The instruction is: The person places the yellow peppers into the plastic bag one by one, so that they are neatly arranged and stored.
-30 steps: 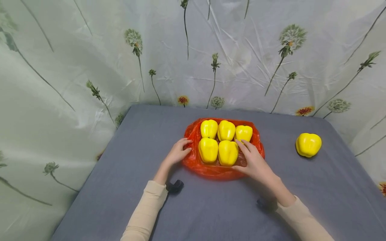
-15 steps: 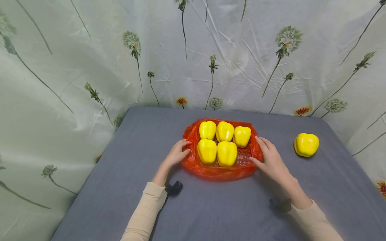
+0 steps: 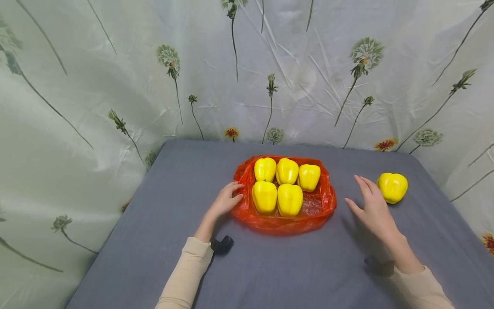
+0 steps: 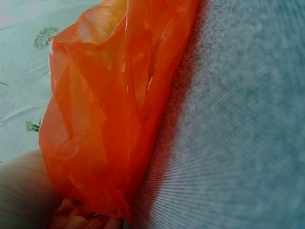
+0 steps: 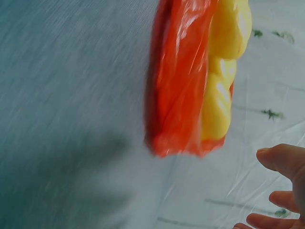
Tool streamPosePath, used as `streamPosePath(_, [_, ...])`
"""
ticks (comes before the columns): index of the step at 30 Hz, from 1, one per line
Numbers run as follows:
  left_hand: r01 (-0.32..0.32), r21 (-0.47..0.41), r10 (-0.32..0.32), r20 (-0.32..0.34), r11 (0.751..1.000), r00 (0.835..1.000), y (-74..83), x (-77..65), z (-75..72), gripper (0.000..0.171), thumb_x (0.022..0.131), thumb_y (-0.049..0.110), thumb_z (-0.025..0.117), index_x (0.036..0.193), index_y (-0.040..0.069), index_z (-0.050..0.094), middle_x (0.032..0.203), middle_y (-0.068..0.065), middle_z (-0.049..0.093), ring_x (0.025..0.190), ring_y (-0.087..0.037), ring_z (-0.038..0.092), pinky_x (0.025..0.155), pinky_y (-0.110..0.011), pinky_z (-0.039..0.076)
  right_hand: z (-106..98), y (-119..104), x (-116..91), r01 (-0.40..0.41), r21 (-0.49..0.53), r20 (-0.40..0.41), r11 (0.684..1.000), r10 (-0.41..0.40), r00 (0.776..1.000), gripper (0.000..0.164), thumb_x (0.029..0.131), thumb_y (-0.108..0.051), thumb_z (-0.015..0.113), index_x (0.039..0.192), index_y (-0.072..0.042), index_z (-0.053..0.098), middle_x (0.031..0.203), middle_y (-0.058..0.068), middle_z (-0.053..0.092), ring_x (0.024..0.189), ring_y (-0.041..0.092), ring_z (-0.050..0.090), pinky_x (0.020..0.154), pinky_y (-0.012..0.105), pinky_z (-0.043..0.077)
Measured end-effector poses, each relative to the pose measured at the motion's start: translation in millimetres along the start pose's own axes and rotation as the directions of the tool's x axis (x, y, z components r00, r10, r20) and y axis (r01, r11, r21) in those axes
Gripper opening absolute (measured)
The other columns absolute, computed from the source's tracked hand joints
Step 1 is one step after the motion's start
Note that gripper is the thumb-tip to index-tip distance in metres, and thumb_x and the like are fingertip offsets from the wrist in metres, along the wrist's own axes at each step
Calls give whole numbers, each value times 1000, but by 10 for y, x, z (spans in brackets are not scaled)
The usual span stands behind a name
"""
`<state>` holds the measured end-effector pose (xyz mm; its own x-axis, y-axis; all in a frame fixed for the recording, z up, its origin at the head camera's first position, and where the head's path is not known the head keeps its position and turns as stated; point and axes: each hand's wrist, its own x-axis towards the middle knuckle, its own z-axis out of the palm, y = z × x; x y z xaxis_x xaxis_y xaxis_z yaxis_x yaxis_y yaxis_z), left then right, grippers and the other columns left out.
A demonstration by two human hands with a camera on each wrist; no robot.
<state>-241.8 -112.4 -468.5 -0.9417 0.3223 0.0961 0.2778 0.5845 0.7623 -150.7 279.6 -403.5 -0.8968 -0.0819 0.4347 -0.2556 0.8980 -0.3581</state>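
Note:
A red plastic bag (image 3: 285, 225) with its mouth rolled wide lies on the grey cloth, holding several yellow bell peppers (image 3: 290, 199) in two rows. At its left side my left hand (image 3: 224, 201) holds the bag's edge, the fingers over the rim and the thumb at the wall. In the left wrist view the bag's thin film (image 4: 105, 133) hides part of that hand. My right hand (image 3: 374, 210) is off the bag to the right, fingers spread and holding nothing. Just beyond its fingers sits a lone yellow bell pepper (image 3: 392, 187).
A grey cloth (image 3: 154, 240) covers the table. Behind and to the left hangs a pale curtain (image 3: 308, 77) printed with dandelions. Inside the bag, the front right corner (image 3: 310, 205) shows bare red film beside the peppers.
My right hand has left the peppers in the bag, passed over its right rim and moved right to near the lone pepper. The left hand has stayed at the bag's edge.

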Motion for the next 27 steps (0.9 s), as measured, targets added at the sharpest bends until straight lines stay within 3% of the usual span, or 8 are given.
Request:
streamPosePath(11, [-22,0,22,-23,1000,1000,-15,11,22,35,89,10,55,123,-2,58,135,-23,51,128,-39,45,109,-51,35,-93,401,-55,-128,-31,-57,991,127,990,67,81,-2,65,138,8,33,127,38,39,115,52,36,94,68,32])
streamPosePath(19, [-14,-21,14,-28,1000,1000,16,9,15,34,90,10,55,122,-1,59,135,-22,51,127,-38,46,109,-51,36,-136,592,-23,-153,-16,-153,988,149,977,61,80,1,61,134,13,36,124,40,39,107,56,36,88,67,31])
streamPosePath(27, [0,-27,-1,-36,1000,999,26,-1,12,34,90,10,55,122,0,59,135,-21,52,127,-37,47,108,-50,37,-149,717,5,-230,9,-168,973,229,959,59,85,-3,54,138,12,32,131,40,34,116,58,31,97,67,26])
